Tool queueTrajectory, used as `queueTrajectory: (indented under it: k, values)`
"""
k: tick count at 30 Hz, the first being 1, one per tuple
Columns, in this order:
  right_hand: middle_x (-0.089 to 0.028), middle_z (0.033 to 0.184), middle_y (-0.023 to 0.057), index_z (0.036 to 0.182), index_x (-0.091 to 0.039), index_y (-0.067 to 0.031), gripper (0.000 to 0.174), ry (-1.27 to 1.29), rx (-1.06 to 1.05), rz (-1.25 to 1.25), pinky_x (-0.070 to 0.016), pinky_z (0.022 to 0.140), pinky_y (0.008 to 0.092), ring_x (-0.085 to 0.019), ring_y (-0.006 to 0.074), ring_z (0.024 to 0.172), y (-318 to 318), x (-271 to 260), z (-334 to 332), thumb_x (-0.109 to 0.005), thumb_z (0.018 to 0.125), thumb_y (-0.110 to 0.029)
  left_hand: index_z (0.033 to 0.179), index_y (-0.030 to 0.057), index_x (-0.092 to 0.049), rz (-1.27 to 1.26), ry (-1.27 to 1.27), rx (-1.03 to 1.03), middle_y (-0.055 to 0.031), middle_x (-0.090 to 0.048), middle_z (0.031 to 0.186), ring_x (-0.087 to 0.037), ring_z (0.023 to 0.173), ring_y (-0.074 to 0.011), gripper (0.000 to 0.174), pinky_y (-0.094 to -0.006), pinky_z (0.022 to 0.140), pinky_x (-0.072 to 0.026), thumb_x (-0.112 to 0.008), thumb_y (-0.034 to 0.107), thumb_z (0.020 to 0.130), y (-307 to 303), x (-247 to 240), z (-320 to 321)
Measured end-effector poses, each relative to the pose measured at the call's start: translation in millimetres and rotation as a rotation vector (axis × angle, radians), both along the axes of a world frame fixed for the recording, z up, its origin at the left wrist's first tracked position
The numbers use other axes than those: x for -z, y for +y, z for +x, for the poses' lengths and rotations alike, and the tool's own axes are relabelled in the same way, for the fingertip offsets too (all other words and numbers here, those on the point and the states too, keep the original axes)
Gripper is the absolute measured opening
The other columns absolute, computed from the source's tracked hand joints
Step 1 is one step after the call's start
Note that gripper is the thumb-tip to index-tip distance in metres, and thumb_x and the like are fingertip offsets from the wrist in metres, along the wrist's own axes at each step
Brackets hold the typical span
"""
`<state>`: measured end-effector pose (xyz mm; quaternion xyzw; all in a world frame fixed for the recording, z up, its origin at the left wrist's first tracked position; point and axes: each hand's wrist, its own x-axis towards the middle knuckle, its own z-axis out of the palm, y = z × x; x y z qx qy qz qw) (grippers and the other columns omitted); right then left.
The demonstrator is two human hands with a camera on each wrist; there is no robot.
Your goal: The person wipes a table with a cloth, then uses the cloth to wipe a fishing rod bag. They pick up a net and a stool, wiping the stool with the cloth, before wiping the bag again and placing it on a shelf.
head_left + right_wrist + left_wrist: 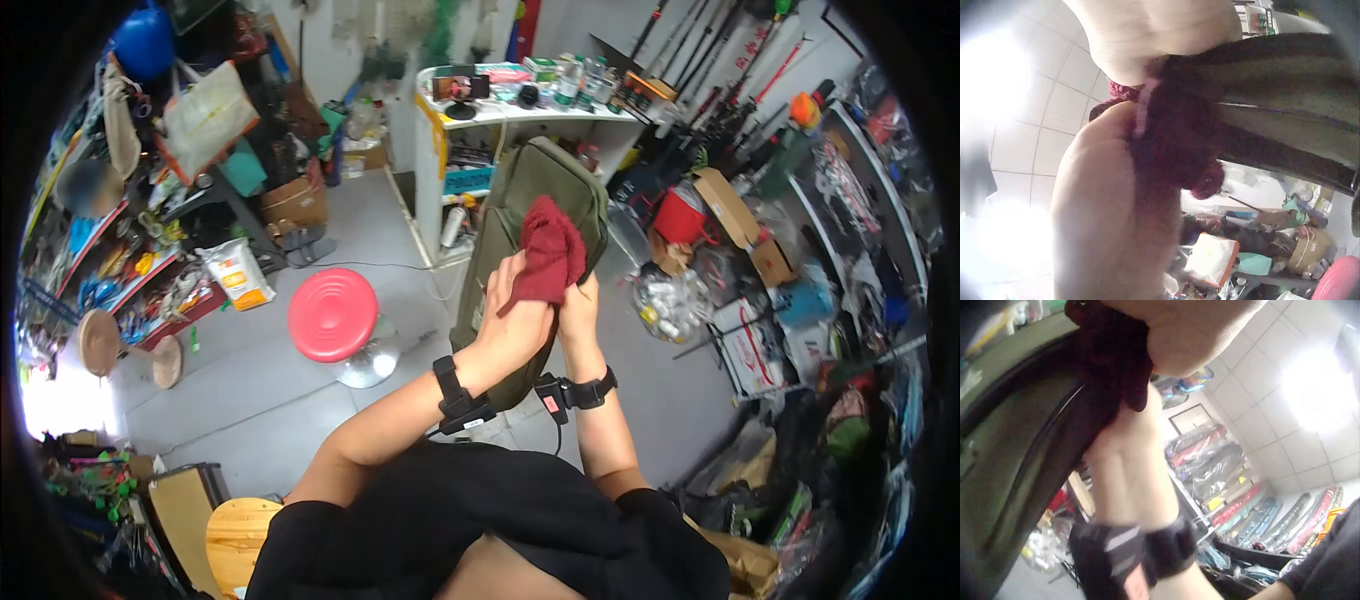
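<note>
An olive-green long case with raised, rounded rims stands tilted in front of the person's body. My left hand reaches across it and grips a dark red cloth, which is bunched over the case's right-hand rim. Close beside it, my right hand holds the case at that rim, its fingers partly hidden by the cloth. In the left wrist view the cloth hangs dark between both hands. The right wrist view shows the cloth pressed against the case.
A red-topped stool stands on the grey floor to the left. Ahead is a white counter with bottles and a small screen. Cardboard boxes, a red bucket and bagged goods crowd the right; loaded shelves line the left.
</note>
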<state>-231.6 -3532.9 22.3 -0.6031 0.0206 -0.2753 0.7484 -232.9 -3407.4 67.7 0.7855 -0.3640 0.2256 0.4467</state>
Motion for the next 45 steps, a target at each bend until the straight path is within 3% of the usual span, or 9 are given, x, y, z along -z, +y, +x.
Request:
queueTrajectory:
  k: [6, 12, 14, 16, 25, 33, 39, 42, 45]
  values:
    - [-0.052, 0.124, 0.0111, 0.127, -0.044, -0.0006, 0.049, 0.117, 0.011, 0.301, -0.0445, 0.092, 0.0332, -0.056, 0.0193, 0.105, 6.6, -23.3, 1.9, -0.05, 0.095, -0.037, 0.116, 0.0058, -0.052, 0.029, 0.117, 0.294, -0.0191, -0.049, 0.114, -0.048, 0.104, -0.0378, 0.044, -0.0425, 0.089, -0.0409, -0.058, 0.0, 0.073, 15.4, 70.2, 14.0]
    - [-0.059, 0.113, 0.0061, 0.118, -0.054, 0.002, 0.049, 0.192, 0.215, -0.165, -0.0391, 0.09, 0.0275, -0.052, 0.0137, 0.101, -20.7, -17.9, -22.4, -0.054, 0.092, -0.04, 0.107, 0.0028, -0.058, 0.102, 0.62, 0.577, -0.0151, -0.061, 0.101, -0.055, 0.099, -0.0354, 0.026, -0.0388, 0.088, -0.0431, -0.058, 0.007, 0.081, 50.4, 67.3, 0.0]
    - [-0.059, 0.113, 0.0057, 0.117, -0.055, 0.0018, 0.048, 0.172, 0.167, -0.157, -0.0394, 0.089, 0.0273, -0.052, 0.013, 0.099, -35.9, -3.1, -29.8, -0.055, 0.092, -0.039, 0.1, -0.0004, -0.061, -0.146, 0.304, 0.429, -0.018, -0.064, 0.083, -0.062, 0.079, -0.036, 0.022, -0.0394, 0.071, -0.0482, -0.061, 0.012, 0.082, 46.6, 46.9, 3.7]
    - [-0.059, 0.114, 0.0057, 0.118, -0.054, 0.0019, 0.048, 0.154, 0.141, -0.143, -0.0398, 0.089, 0.0277, -0.053, 0.0134, 0.1, -44.9, 0.4, -33.2, -0.055, 0.092, -0.038, 0.099, 0.0052, -0.065, -0.302, 0.115, 0.426, -0.0193, -0.06, 0.107, -0.055, 0.1, -0.0379, 0.024, -0.0441, 0.087, -0.0431, -0.067, 0.015, 0.076, 45.3, 4.0, 9.6]
    - [-0.043, 0.135, 0.0079, 0.137, -0.036, -0.0036, 0.056, 0.029, 0.075, 0.01, -0.0351, 0.102, 0.0341, -0.038, 0.0193, 0.125, -39.4, -15.8, -73.0, -0.058, 0.09, -0.026, 0.122, 0.0367, -0.055, 0.228, -0.644, 0.278, -0.0086, -0.041, 0.134, -0.036, 0.127, -0.0327, 0.073, -0.0567, 0.104, -0.0275, -0.078, 0.036, 0.052, 2.3, -81.3, 32.4]
    - [-0.048, 0.126, 0.008, 0.127, -0.045, 0.0003, 0.052, 0.319, -0.183, 0.014, -0.0316, 0.1, 0.0305, -0.043, 0.0174, 0.119, -6.3, -0.5, -11.9, -0.06, 0.09, -0.032, 0.123, 0.0136, -0.052, 0.26, -0.393, 0.197, -0.0143, -0.057, 0.097, -0.057, 0.088, -0.0311, 0.075, -0.0408, 0.075, -0.0449, -0.078, 0.041, 0.058, 67.1, -65.0, 119.2]
    - [-0.045, 0.131, 0.0165, 0.129, -0.044, 0.0, 0.06, -0.239, 0.372, -0.486, -0.0295, 0.103, 0.0391, -0.041, 0.0257, 0.123, 38.2, -81.8, -27.6, -0.062, 0.085, -0.036, 0.119, 0.0074, -0.053, 0.249, -0.344, 0.207, -0.0138, -0.058, 0.091, -0.059, 0.082, -0.0307, 0.067, -0.0411, 0.07, -0.0448, -0.076, 0.032, 0.061, 61.4, -52.1, 94.2]
    - [-0.045, 0.13, 0.0176, 0.131, -0.044, -0.0066, 0.066, -0.202, 0.627, -1.353, -0.0287, 0.102, 0.0456, -0.044, 0.0347, 0.119, 50.9, -98.8, -14.3, -0.046, 0.087, -0.055, 0.113, 0.0037, -0.053, 0.205, -0.481, 0.142, -0.0116, -0.057, 0.089, -0.059, 0.079, -0.0272, 0.057, -0.037, 0.066, -0.0459, -0.07, 0.023, 0.062, 43.3, -56.8, 75.2]
    - [-0.057, 0.113, 0.0156, 0.119, -0.052, -0.0019, 0.057, -0.356, 0.795, -1.209, -0.0392, 0.085, 0.0443, -0.053, 0.0343, 0.099, 40.0, -87.1, -4.6, -0.038, 0.092, -0.051, 0.112, 0.0043, -0.051, 0.113, -0.38, 0.157, -0.01, -0.057, 0.086, -0.059, 0.078, -0.0259, 0.05, -0.0357, 0.068, -0.0473, -0.067, 0.02, 0.067, 40.5, -72.9, 53.6]
